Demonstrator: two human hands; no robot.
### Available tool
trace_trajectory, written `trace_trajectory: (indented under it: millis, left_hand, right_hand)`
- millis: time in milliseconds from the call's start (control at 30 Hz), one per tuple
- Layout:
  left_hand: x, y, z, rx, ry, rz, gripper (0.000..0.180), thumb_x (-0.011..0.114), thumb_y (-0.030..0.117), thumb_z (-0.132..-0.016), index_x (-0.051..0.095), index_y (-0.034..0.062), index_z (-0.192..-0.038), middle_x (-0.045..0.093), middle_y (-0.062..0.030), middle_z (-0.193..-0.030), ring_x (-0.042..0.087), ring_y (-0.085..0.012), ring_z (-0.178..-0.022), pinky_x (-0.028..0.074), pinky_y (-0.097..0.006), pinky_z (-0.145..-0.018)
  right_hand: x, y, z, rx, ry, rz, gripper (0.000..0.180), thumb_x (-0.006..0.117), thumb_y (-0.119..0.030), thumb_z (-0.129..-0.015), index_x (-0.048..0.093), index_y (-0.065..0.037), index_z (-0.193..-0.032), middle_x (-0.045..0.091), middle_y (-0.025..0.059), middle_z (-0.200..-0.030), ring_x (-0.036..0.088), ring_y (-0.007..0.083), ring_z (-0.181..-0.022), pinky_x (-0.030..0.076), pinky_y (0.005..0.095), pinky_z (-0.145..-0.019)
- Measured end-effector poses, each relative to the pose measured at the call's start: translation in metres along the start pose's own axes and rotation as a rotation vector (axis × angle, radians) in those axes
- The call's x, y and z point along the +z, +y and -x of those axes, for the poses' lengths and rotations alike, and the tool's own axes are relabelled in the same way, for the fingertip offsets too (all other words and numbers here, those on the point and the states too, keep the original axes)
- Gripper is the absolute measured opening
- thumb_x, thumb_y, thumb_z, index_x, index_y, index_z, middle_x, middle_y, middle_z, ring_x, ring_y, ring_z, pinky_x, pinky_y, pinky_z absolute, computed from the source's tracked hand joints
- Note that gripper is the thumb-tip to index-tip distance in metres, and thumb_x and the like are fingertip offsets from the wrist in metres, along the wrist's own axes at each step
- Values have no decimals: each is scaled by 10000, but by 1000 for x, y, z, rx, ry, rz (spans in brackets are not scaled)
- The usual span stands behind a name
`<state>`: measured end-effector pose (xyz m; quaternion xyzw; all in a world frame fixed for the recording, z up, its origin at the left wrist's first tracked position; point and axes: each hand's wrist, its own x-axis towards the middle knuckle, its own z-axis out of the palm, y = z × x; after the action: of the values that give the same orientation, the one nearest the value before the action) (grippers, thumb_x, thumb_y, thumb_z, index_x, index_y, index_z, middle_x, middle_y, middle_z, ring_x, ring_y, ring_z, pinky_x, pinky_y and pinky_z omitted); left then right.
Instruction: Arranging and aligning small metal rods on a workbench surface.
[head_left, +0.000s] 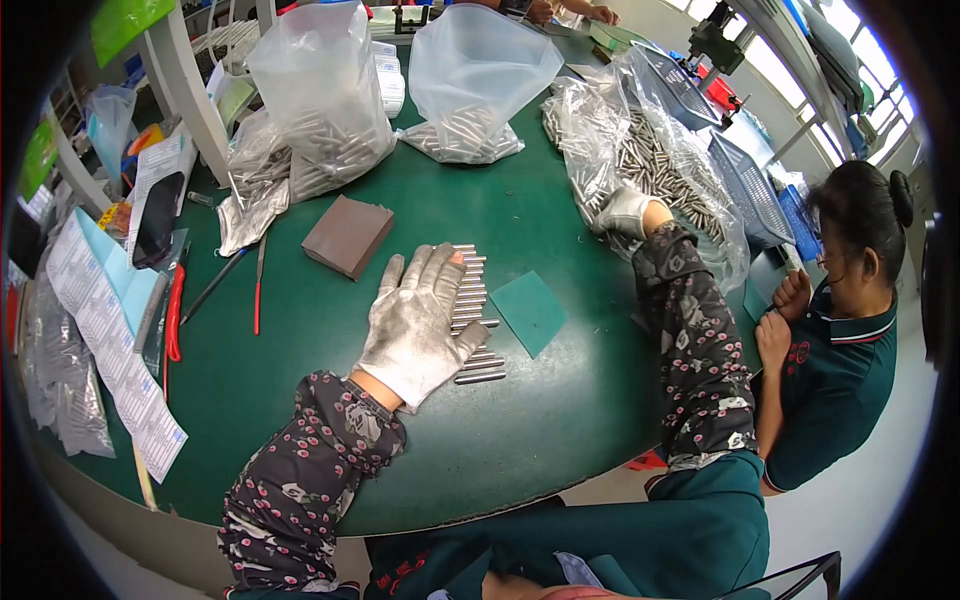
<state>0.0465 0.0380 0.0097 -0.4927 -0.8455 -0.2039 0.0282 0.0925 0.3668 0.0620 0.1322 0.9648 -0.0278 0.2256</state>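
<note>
1. Left of both hands, find a thin tool (257,305) with a red handle, then a brown block (347,235), on the green table (560,420). Best to leave both out of the way.
2. Next, see the left hand (411,320), in a dirty white glove, palm down, spread flat, thumb out to the right. Not gripping anything. Likely best to press softly, to stop any rolling.
3. Just right of those fingers, see the pins (470,301), set side by side in a row, with the thumb reaching over a few. Probably good to nudge the ends gently until even.
4. Just right of the row, spot a green square (530,313), lying flat.
5. Farther right, well apart from the row, see the right hand (628,213), also gloved, at the near left edge of a clear bag (665,170) with many more pins inside. Fingers pointing down; cannot tell if holding any. Probably wise to take just a few.
</note>
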Motion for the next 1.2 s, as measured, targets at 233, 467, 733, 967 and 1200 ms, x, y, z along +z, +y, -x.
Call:
trace_trajectory:
  millis: [233, 467, 733, 967, 1200]
  left_hand:
    - [2, 3, -4, 21, 24, 10, 696, 605, 403, -744, 405, -7, -1270, 384, -150, -1336, 313, -278, -1276, 191, -427, -1080]
    - [6, 2, -4, 35, 48, -3, 690, 604, 402, -746, 405, -5, -1267, 396, -145, -1324, 322, -276, -1268, 198, -431, -1076]
    - [7, 2, -4, 33, 70, -9, 699, 582, 408, -765, 375, 3, -1296, 399, -132, -1327, 324, -273, -1268, 198, -429, -1074]
    - [7, 1, -1, 28, 78, 7, 711, 591, 401, -761, 370, -19, -1290, 394, -146, -1326, 320, -281, -1271, 197, -424, -1076]
    - [22, -8, -7, -38, 335, 198, 766, 659, 295, -729, 293, -40, -1312, 352, -234, -1324, 361, -374, -1225, 319, -392, -1020]
  right_hand:
    - [10, -5, -3, 200, 60, 157, 327, 614, -278, -667, 664, -70, -915, 630, 164, -931, 608, 284, -851, 480, 339, -754]
    - [5, -38, 28, 426, 109, 79, 404, 609, -267, -611, 668, -30, -932, 624, 207, -983, 609, 318, -936, 483, 359, -800]
    - [3, -55, 37, 352, 112, 193, 304, 564, -207, -615, 677, -37, -841, 629, 221, -886, 615, 341, -871, 491, 371, -770]
    - [-33, -126, 24, 16, 274, -43, 322, 581, -228, -602, 635, -54, -867, 628, 181, -829, 603, 340, -818, 478, 391, -737]
    - [-31, -170, -31, -80, 78, 166, 332, 617, -232, -632, 646, -89, -931, 641, 157, -884, 610, 309, -850, 478, 357, -742]
